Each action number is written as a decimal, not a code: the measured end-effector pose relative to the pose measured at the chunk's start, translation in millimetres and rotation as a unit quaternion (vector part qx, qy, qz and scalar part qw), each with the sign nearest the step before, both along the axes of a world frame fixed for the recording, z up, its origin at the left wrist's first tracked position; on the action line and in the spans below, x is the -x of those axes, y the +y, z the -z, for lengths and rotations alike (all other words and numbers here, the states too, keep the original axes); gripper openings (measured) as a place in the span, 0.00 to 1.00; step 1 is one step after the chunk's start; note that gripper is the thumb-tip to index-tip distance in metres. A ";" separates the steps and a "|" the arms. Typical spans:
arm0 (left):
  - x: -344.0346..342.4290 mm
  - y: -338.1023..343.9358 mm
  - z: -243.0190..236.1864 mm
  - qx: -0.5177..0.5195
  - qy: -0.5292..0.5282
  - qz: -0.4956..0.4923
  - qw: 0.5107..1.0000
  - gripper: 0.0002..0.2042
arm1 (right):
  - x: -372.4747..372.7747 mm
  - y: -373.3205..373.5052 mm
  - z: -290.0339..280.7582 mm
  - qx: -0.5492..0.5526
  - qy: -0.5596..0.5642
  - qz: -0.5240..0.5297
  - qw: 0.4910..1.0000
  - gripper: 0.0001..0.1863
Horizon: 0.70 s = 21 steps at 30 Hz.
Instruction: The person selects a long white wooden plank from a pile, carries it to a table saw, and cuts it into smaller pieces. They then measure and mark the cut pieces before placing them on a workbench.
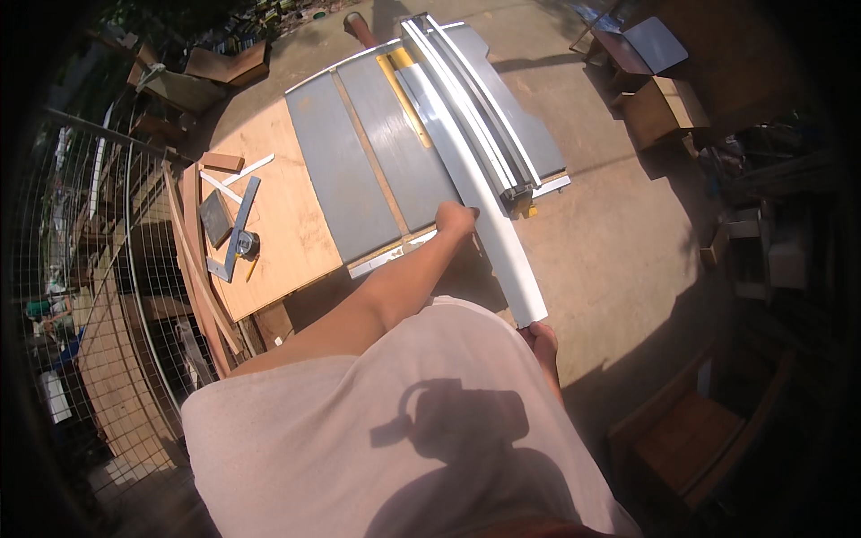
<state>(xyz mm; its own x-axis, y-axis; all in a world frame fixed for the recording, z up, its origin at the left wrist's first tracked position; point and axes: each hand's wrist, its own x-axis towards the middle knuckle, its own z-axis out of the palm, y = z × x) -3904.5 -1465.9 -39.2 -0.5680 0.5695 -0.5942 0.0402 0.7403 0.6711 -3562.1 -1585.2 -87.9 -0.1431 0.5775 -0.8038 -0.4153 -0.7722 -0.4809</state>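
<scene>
A long white board (498, 251) lies on the grey table saw (345, 161) along the metal rip fence (475, 108), passing over the yellow insert (404, 108) and sticking out past the table's near edge. My left hand (456, 218) is closed on the board's left edge, at the near edge of the saw top. My right hand (540, 343) is closed on the board's near end, partly hidden by it and by my shirt.
Left, a plywood panel (273, 251) carries a metal square (244, 220), tape measure (249, 245), pencil (252, 270) and wood offcuts (221, 161), beside wire fencing (81, 260). Wooden crates (659, 112) stand at the back right, a wooden chair (691, 421) at the lower right.
</scene>
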 end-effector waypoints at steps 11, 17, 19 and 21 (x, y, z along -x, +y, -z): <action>21.0 18.0 23.5 -0.063 -0.115 -0.117 0.984 0.11 | 35.6 13.0 -24.6 -0.029 -0.076 -0.035 0.996 0.08; 27.3 25.4 11.9 -0.073 -0.121 -0.144 0.979 0.09 | 45.0 23.0 -16.9 -0.013 -0.060 -0.006 0.998 0.10; 29.1 26.3 -14.0 -0.072 -0.121 -0.130 0.981 0.08 | 47.9 26.9 -19.2 -0.013 -0.042 -0.013 0.999 0.10; 32.1 29.2 -17.1 -0.075 -0.100 -0.114 0.986 0.07 | 53.0 30.8 -20.4 -0.015 -0.023 -0.006 1.000 0.10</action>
